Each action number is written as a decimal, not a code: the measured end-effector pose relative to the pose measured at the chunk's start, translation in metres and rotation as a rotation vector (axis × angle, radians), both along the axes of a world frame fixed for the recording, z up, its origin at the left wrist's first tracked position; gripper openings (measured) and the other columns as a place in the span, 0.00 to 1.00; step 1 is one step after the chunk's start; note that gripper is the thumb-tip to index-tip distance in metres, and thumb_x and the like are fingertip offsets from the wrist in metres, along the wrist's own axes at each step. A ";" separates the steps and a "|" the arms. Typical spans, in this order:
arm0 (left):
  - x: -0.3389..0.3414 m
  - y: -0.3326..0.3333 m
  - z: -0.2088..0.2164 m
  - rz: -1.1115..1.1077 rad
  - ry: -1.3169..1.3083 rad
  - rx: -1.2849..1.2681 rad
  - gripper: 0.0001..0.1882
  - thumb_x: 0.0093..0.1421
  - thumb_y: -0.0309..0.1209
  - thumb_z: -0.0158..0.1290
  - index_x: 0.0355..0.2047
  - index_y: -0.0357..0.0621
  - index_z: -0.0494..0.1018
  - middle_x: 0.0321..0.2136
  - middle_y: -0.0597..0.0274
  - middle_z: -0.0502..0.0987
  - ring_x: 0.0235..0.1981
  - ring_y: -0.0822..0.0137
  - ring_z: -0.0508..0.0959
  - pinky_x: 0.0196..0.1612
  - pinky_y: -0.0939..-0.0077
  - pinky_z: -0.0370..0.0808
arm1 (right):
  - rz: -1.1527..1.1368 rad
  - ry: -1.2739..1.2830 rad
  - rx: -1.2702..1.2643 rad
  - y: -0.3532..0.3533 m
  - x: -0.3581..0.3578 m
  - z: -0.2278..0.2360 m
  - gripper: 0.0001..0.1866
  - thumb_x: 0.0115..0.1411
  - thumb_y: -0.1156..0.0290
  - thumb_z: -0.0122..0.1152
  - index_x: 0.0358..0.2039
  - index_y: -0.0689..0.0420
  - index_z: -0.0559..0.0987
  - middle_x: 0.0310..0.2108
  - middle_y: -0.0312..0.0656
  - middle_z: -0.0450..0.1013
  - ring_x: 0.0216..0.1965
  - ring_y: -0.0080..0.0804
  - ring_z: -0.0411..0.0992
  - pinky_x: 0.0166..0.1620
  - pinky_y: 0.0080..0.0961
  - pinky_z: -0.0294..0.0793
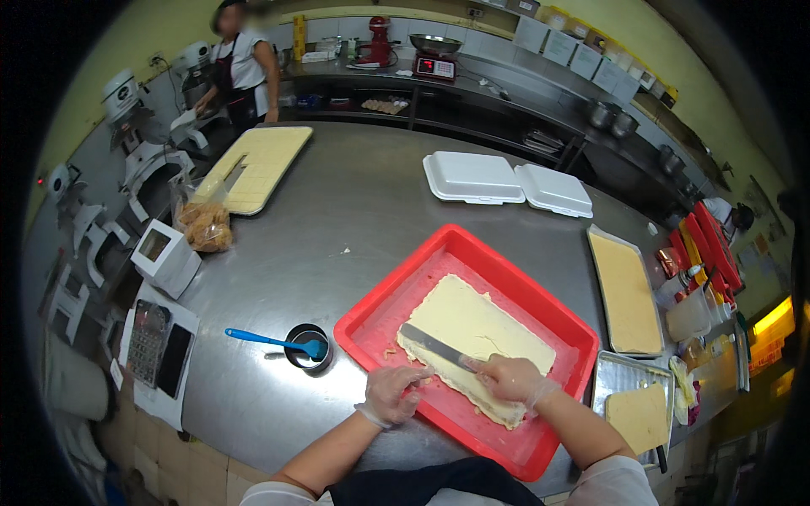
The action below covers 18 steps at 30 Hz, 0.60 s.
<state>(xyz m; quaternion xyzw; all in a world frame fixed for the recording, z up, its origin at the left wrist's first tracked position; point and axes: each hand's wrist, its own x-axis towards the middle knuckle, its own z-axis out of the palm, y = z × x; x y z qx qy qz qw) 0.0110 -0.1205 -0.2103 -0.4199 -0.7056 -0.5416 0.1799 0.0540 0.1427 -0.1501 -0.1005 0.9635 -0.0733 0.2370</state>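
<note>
A rectangular sheet of cake topped with pale cream [472, 316] lies in a red plastic tray [388, 308] in front of me. My right hand [510, 379], in a clear glove, is closed round the handle of a metal icing spatula [434, 344]. The long blade rests flat across the cream and points to the far left. My left hand [392, 395], gloved too, is at the tray's near left rim, fingers loosely bent and apart from the thumb. I see nothing held in it. Small crumbs lie in the tray beside the cake's left edge.
Left of the tray, a blue brush [266, 338] leans in a dark bowl [309, 368]. Two white foam boxes [477, 178] stand behind it. Trays of sheet cake [626, 291] line the right; another cake tray [261, 164] is far left. A person [245, 67] stands beyond the table.
</note>
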 end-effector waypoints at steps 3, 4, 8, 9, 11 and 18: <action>-0.001 -0.001 -0.003 -0.022 0.005 0.040 0.18 0.63 0.43 0.44 0.43 0.43 0.73 0.22 0.62 0.76 0.20 0.64 0.77 0.24 0.72 0.72 | -0.108 0.107 0.129 -0.001 0.013 0.002 0.28 0.59 0.66 0.43 0.62 0.36 0.63 0.38 0.50 0.72 0.38 0.45 0.75 0.41 0.42 0.75; -0.001 -0.001 -0.003 -0.030 -0.017 0.059 0.16 0.61 0.41 0.48 0.43 0.44 0.74 0.23 0.62 0.76 0.21 0.65 0.77 0.24 0.73 0.73 | -0.189 0.160 0.181 0.005 0.012 0.003 0.29 0.59 0.66 0.43 0.62 0.36 0.62 0.38 0.50 0.72 0.38 0.45 0.75 0.40 0.42 0.75; -0.002 -0.001 0.000 0.005 0.005 0.043 0.12 0.58 0.34 0.51 0.40 0.44 0.75 0.23 0.63 0.76 0.20 0.66 0.77 0.23 0.74 0.72 | -0.390 0.175 0.116 0.037 0.009 0.005 0.26 0.62 0.63 0.40 0.62 0.37 0.64 0.40 0.51 0.73 0.38 0.46 0.75 0.41 0.41 0.75; -0.003 -0.001 0.001 0.011 0.015 0.040 0.11 0.57 0.32 0.52 0.40 0.44 0.75 0.22 0.63 0.77 0.19 0.66 0.77 0.23 0.74 0.72 | -0.444 0.132 0.117 0.039 0.011 0.005 0.25 0.63 0.62 0.39 0.62 0.37 0.64 0.40 0.51 0.73 0.38 0.47 0.75 0.41 0.41 0.75; -0.003 0.000 0.002 0.019 0.022 0.064 0.10 0.55 0.29 0.53 0.38 0.44 0.76 0.22 0.63 0.77 0.19 0.66 0.76 0.23 0.74 0.71 | -0.448 -0.056 -0.002 0.035 0.020 0.005 0.24 0.64 0.60 0.39 0.62 0.36 0.64 0.41 0.51 0.73 0.38 0.47 0.75 0.42 0.40 0.74; -0.010 0.000 -0.010 0.011 -0.035 0.107 0.06 0.52 0.27 0.54 0.31 0.44 0.77 0.22 0.61 0.78 0.19 0.65 0.77 0.23 0.73 0.72 | -0.154 0.041 0.161 0.007 0.051 0.017 0.23 0.64 0.58 0.41 0.60 0.34 0.65 0.41 0.49 0.71 0.40 0.46 0.75 0.41 0.41 0.75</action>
